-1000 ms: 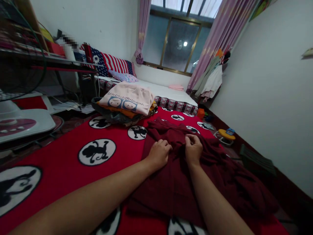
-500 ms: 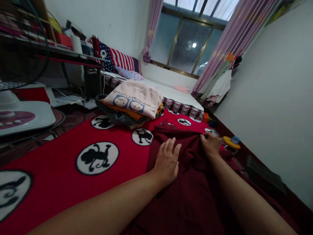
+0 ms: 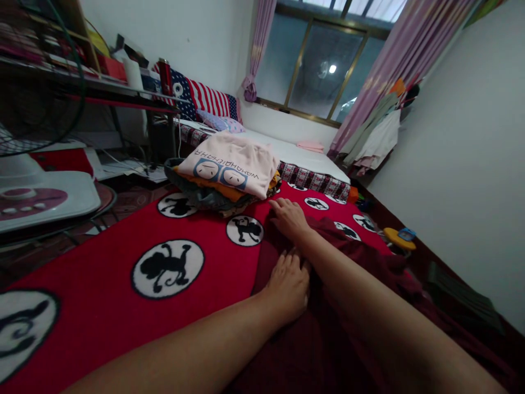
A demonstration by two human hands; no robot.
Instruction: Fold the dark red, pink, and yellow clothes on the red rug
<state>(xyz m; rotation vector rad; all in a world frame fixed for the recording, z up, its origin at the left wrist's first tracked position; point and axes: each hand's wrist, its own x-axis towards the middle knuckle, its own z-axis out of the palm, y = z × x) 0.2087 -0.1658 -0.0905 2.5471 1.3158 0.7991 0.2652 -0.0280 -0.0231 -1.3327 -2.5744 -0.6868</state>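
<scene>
On the right half of the red blanket (image 3: pixel 102 284), I see the maroon garment (image 3: pixel 303 350) lying lengthwise, near to far. Left hand (image 3: pixel 289 284) presses it flat, fingers together; right hand (image 3: pixel 290 216) lies flat at its far-left corner, near folded clothes (image 3: pixel 229 175).

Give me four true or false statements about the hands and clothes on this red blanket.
1. The left hand lies flat on the dark maroon cloth garment. True.
2. The right hand grips the pale pink printed T-shirt. False: it rests at the garment's far edge, apart from the shirt.
3. The T-shirt tops a stack of folded clothes. True.
4. The red blanket shows white stars. False: black monkeys in white circles.
</scene>
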